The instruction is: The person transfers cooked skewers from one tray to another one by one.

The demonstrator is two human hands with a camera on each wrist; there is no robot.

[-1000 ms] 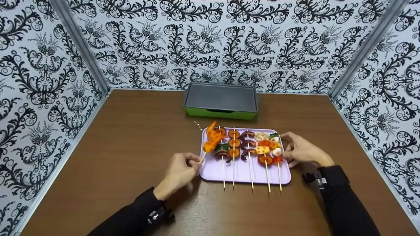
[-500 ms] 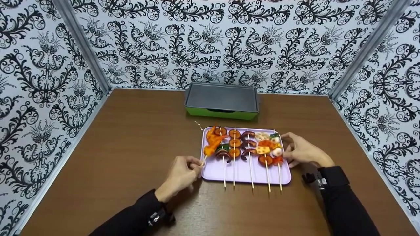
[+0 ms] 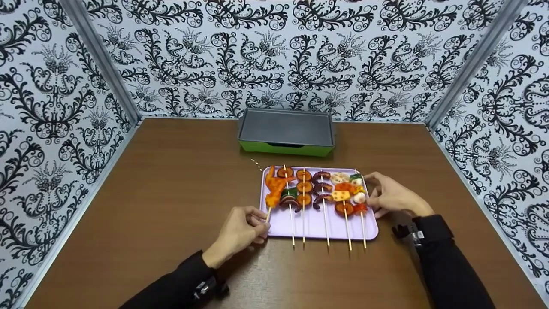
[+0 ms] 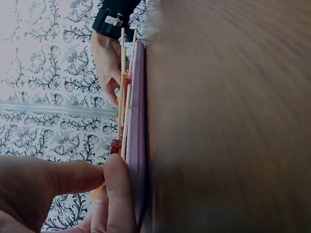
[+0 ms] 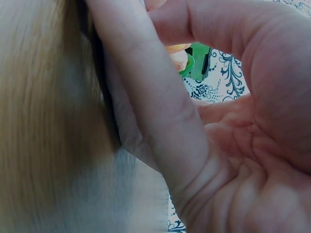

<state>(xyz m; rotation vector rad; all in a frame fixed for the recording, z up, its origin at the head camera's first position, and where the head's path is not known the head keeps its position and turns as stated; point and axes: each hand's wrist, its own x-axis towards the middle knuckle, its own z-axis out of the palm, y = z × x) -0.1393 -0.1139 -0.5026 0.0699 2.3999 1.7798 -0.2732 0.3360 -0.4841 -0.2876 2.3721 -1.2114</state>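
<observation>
In the head view my left hand (image 3: 240,229) pinches the stick of an orange skewer (image 3: 276,189) that looks like a chicken wing. That skewer lies over the left side of a lilac tray (image 3: 315,225). Several other skewers line the tray side by side, their sticks extending past its near edge. One has round brown slices (image 3: 304,187), another dark curled pieces (image 3: 322,188). My right hand (image 3: 394,197) holds the tray's right edge between thumb and fingers. In the left wrist view, the left fingertips sit close beside the tray's side (image 4: 139,111); the orange piece is mostly hidden.
Behind the tray stands a green grill with a flat grey top (image 3: 286,128). The brown wooden table (image 3: 180,171) extends on both sides. Black-and-white patterned walls (image 3: 266,56) enclose it at the back and sides.
My left hand has come slightly down and toward the near edge, lowering the orange skewer onto the tray's left side, where it now stands more upright in view. The right hand stays at the tray's edge.
</observation>
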